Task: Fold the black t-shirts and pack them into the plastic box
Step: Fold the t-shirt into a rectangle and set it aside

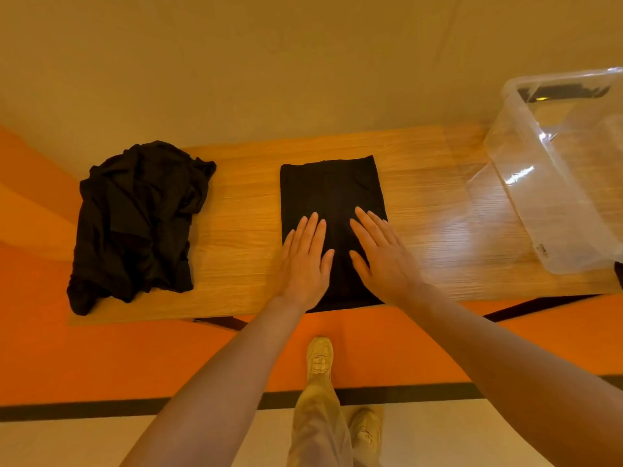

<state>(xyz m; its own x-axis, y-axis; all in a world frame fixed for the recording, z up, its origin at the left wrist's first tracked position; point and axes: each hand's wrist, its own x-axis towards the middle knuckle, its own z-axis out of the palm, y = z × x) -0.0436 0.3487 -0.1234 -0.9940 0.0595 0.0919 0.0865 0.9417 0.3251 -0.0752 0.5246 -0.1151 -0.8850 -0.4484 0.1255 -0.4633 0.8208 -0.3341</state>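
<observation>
- The step in hand looks to be smoothing the folded black t-shirt [332,210] flat before its next fold; press evenly and sweep outward from the middle so that no crease is trapped in the layers.
- The left hand [305,256] lies flat with fingers straight, palm down on the near left part of the shirt, holding nothing.
- The right hand [379,252] is likewise spread and flat on the near right part, fingers angled toward the far edge, holding nothing.
- The shirt is a tidy rectangle in the middle of the counter [242,230], its near edge at the counter's front lip; both hands rest on its nearer half and the far half is uncovered.
- For the next fold, I judge it best to take the near edge with both hands and carry it squarely over to the far one.
- The pile of unfolded black t-shirts [135,224] lies well apart, to the left of the left hand.
- The plastic box [559,170] stands at the right end of the counter, apart from the right hand; something dark shows near its far rim, though whether it is inside or behind I cannot tell.
</observation>
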